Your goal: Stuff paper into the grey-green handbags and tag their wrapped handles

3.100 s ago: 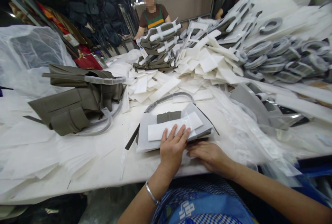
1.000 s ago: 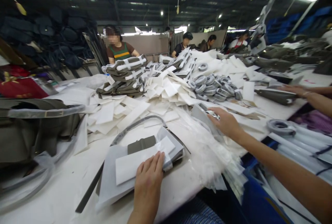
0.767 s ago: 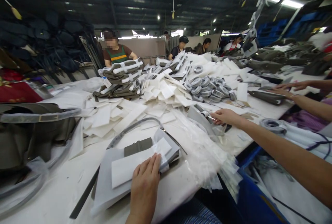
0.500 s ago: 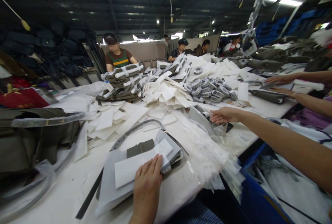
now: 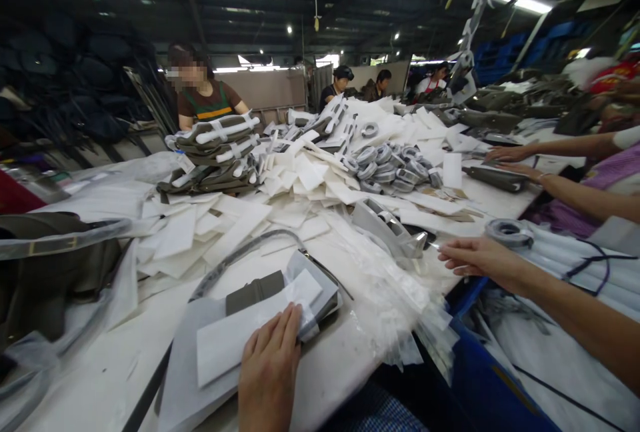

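My left hand [image 5: 270, 359] lies flat, fingers stretched out, on a white foam sheet [image 5: 225, 349]. Under that sheet is an olive bag [image 5: 255, 292] partly covered by pale wrapping paper [image 5: 185, 359]. Its wrapped strap [image 5: 225, 262] curves out behind it onto the table. To the right, my right hand [image 5: 470, 260] is in the air with its fingertips pinched at the end of what looks like a short strip of clear tape [image 5: 436, 246]. Just left of the fingertips stands a grey tape dispenser [image 5: 383, 225].
Loose foam sheets [image 5: 175, 232] and wrapped strap coils [image 5: 387, 165] cover the middle of the table. Clear plastic bags [image 5: 370, 272] hang over the near edge beside a blue bin [image 5: 480, 379]. At right, a co-worker's hands [image 5: 517, 162] rest by a bag; wrapped bags [image 5: 215, 152] are stacked at left.
My right hand has moved away from the tape dispenser, to the right and toward me. My left hand stays on the foam sheet. The view has turned slightly right.
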`<state>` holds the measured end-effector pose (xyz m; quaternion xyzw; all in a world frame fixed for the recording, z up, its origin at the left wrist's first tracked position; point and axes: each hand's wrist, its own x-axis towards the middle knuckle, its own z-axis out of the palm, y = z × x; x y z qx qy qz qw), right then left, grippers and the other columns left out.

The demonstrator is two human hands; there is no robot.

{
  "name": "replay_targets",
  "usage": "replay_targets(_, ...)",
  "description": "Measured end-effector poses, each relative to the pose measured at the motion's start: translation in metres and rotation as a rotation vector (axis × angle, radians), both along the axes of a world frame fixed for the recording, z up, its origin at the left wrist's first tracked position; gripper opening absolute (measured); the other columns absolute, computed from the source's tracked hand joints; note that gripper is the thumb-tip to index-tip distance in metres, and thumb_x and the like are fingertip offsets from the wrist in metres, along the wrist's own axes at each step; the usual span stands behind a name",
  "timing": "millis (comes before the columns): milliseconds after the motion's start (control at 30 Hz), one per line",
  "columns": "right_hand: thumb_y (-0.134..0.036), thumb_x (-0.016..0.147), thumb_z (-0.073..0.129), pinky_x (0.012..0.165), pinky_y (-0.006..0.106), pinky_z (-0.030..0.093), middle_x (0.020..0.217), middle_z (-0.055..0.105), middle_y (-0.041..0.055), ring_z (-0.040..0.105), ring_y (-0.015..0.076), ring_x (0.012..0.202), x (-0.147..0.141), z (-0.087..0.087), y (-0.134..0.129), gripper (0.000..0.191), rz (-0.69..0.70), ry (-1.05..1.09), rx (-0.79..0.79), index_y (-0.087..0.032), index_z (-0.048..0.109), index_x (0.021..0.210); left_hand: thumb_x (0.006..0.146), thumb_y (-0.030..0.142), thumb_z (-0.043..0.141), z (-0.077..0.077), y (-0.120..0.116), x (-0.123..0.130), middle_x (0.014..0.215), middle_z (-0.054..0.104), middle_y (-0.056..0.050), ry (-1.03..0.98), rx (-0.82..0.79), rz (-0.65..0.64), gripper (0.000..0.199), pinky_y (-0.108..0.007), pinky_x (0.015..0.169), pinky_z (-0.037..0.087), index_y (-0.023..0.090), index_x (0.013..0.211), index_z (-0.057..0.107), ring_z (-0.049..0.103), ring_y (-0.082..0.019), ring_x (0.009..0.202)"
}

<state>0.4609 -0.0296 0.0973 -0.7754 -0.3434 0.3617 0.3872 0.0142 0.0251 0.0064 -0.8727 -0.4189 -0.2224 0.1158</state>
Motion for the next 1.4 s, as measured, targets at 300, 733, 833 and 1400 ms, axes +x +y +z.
replay_targets(300, -0.056, 0.067, 0.072, 0.065, 0.037, 0.058, 0.083, 0.077, 0.0101, 0.071, 0.0265, 0.075, 0.013, -0.048, 0.01, 0.036, 0.043, -0.178, 0.07, -0.022, 0.07, 0.077, 0.089, 0.008, 0.054, 0.001, 0.0, -0.001, 0.137, 0.063, -0.002, -0.004, 0.004, 0.014, 0.054, -0.038, 0.096, 0.046, 0.023, 0.141, 0.052, 0.061, -0.023, 0.115)
replay_targets(733, -0.039, 0.097, 0.053, 0.072, 0.029, 0.048, 0.091, 0.076, 0.004, 0.07, 0.0197, 0.079, -0.098, 0.031, 0.03, 0.023, 1.004, -0.938, 0.351, -0.03, 0.073, 0.101, 0.09, 0.007, 0.056, 0.007, -0.004, 0.006, 0.134, 0.065, -0.003, -0.032, -0.044, 0.058, 0.047, -0.038, 0.094, 0.047, 0.023, 0.135, 0.058, 0.063, -0.023, 0.114)
replay_targets(833, -0.038, 0.098, 0.052, 0.065, 0.027, 0.042, 0.083, 0.073, 0.0032, 0.066, 0.0165, 0.072, -0.148, 0.04, 0.068, 0.023, 1.24, -0.951, 0.414, -0.026, 0.072, 0.094, 0.089, 0.009, 0.061, 0.006, -0.004, 0.008, 0.133, 0.066, -0.004, -0.039, -0.05, 0.078, 0.047, -0.038, 0.094, 0.048, 0.023, 0.134, 0.059, 0.063, -0.022, 0.113)
replay_targets(1400, -0.031, 0.082, 0.071, 0.053, 0.026, 0.026, 0.08, 0.076, 0.0007, 0.064, 0.0172, 0.069, -0.279, 0.009, 0.194, 0.007, 1.816, -1.185, 0.2, -0.028, 0.077, 0.085, 0.094, 0.018, 0.06, -0.01, -0.004, 0.016, 0.124, 0.07, -0.003, -0.206, 0.033, 0.105, 0.03, -0.039, 0.093, 0.048, 0.022, 0.124, 0.062, 0.063, -0.021, 0.109)
